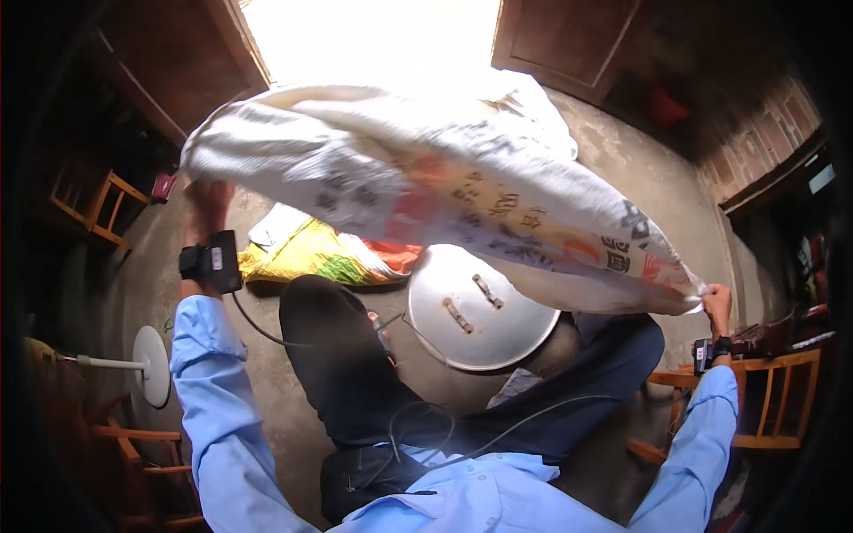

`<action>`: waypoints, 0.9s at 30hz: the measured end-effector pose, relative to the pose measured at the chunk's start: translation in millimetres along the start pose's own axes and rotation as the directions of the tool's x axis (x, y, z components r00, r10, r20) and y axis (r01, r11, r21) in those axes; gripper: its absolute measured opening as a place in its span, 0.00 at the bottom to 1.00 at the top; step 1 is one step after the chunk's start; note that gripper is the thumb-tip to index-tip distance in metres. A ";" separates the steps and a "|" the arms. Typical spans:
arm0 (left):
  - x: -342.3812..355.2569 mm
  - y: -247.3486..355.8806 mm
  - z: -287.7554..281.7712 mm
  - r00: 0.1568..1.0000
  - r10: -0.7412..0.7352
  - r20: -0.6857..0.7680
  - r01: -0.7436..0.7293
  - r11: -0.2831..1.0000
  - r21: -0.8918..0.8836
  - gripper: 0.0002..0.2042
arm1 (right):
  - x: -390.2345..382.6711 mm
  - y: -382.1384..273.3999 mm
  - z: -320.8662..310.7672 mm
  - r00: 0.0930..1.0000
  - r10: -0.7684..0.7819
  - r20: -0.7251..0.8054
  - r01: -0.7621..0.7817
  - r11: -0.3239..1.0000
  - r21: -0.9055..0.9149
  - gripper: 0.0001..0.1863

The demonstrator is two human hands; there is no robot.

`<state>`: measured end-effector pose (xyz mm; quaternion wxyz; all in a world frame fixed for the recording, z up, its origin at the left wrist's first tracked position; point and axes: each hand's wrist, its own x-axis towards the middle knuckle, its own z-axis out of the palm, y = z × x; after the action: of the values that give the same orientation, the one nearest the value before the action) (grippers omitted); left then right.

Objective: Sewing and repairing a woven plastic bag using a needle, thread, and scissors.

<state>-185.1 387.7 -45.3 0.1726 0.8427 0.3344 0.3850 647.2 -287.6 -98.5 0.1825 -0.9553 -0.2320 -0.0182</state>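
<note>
A large white woven sack (355, 147) with red, yellow and black print is stretched out in the air in front of me, partly blurred by motion. My right hand (717, 306) pinches its lower right corner. At the sack's left end is my left hand (211, 197), raised higher and closed on the cloth; its fingers are mostly hidden by the fabric and blur. Below the sack, a round metal lid (444, 293) with two worn brackets lies between my legs, its far part covered from view. A yellow, green and red sack (306, 253) lies on the floor beyond my left knee.
Wooden chairs stand at the left (111, 213) and right (773, 400). A white round base on a pole (153, 366) is near my left arm. Cables run from the wrist devices across my lap. A bright doorway (373, 40) opens ahead, over the concrete floor (613, 142).
</note>
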 end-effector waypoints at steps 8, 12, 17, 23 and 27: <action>66.5 138.2 70.7 0.977 0.100 0.189 0.160 0.247 -0.956 0.24 | -107.0 -373.8 -29.4 0.719 -0.671 0.181 0.591 0.727 0.348 0.12; 69.2 158.1 84.8 0.964 0.222 0.143 0.038 0.419 -0.907 0.25 | -157.2 -479.2 -21.8 0.475 -0.831 0.288 0.534 0.533 0.657 0.10; 75.1 198.8 107.8 0.938 0.344 -0.037 -0.271 0.665 -0.696 0.25 | -159.6 -504.9 29.0 0.528 -0.823 0.207 0.541 0.515 0.665 0.13; 75.8 227.6 132.6 0.931 0.222 0.288 0.311 -0.077 -0.947 0.27 | -145.5 -513.3 -0.7 0.830 -0.539 0.140 0.148 0.456 0.878 0.12; 22.5 271.5 152.1 0.860 0.119 0.496 0.382 0.493 -0.782 0.30 | -167.8 -525.8 -2.7 0.831 -0.557 -0.021 0.286 0.393 0.874 0.09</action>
<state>58.9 203.6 17.6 0.6765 0.6811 0.1085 0.2583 261.2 72.3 62.9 0.5795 -0.6402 -0.4695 0.1842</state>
